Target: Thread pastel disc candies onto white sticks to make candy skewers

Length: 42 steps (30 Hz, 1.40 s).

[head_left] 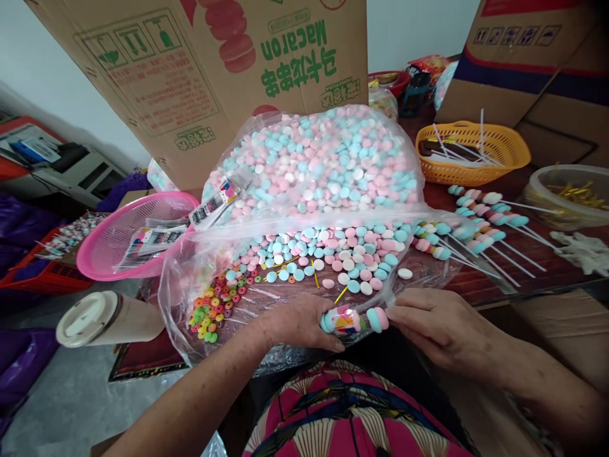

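Note:
My left hand (299, 320) and my right hand (435, 324) together hold a short candy skewer (354, 319) of pink, blue and white discs, at the near edge of a clear plastic sheet (266, 304). The left hand grips its left end, and the right fingers pinch the right end. Loose pastel candy discs (342, 254) lie spread on the sheet just beyond my hands. Small coloured ring candies (214, 308) lie to the left. A large clear bag of pastel discs (318, 158) stands behind.
Finished candy skewers (480, 222) lie on the table at right. An orange basket of white sticks (471, 152), a bowl of gold twist ties (571, 193), a pink basket with wrappers (137, 231), a lidded cup (104, 317) and cardboard boxes (214, 70) surround the spot.

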{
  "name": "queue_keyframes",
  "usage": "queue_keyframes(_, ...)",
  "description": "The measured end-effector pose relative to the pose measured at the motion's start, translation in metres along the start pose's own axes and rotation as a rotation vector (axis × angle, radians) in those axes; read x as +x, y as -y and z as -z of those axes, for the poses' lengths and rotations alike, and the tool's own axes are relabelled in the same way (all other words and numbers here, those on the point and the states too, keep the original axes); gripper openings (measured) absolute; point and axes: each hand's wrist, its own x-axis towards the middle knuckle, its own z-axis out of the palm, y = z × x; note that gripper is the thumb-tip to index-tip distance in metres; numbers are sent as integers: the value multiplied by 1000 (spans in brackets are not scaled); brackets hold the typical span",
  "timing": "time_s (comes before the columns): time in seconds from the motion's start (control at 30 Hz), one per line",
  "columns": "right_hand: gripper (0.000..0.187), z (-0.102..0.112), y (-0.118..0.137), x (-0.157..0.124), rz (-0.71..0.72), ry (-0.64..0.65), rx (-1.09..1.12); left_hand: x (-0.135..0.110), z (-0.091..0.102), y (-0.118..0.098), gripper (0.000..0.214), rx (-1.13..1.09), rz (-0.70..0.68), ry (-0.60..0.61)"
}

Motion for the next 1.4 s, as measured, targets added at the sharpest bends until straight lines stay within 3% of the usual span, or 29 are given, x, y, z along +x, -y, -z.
queue_keyframes(0.07,21,-1,4,2,-52,68,70,3,-3,-8,25,171,35,-101)
queue_keyframes(0.2,22,-13,11,11,-175,108,125,11,-15,-19,26,369,161,-182)
queue_keyframes(0.37,22,-4,-4,11,-145,-2,13,9,-15,-12,32,271,130,-222)
queue_keyframes(0.53,20,4,-1,10,-99,33,-45,5,-15,-6,30,165,29,-210)
queue_keyframes(0.73,22,-20,9,21,-132,16,19,10,-23,-13,24,153,45,-160)
queue_keyframes(0.87,22,-10,-7,17,-195,-10,76,4,-19,-8,49,218,109,-237)
queue_keyframes(0.97,20,-3,-12,13,-220,10,107,-1,-16,-5,31,294,149,-291)
queue_keyframes(1.03,19,-2,-10,12,-182,28,101,-5,-12,-3,16,220,94,-227)
queue_keyframes(1.17,18,2,-5,10,-82,21,86,-14,0,8,18,-445,37,236)
queue_keyframes(1.23,17,7,-5,9,-62,4,84,-16,6,16,24,-704,21,396)
queue_keyframes(1.3,17,11,-4,10,-49,0,74,-16,10,22,25,-745,-7,432)
queue_keyframes(1.4,18,11,-4,10,-43,2,56,-14,12,23,23,-456,-89,311)
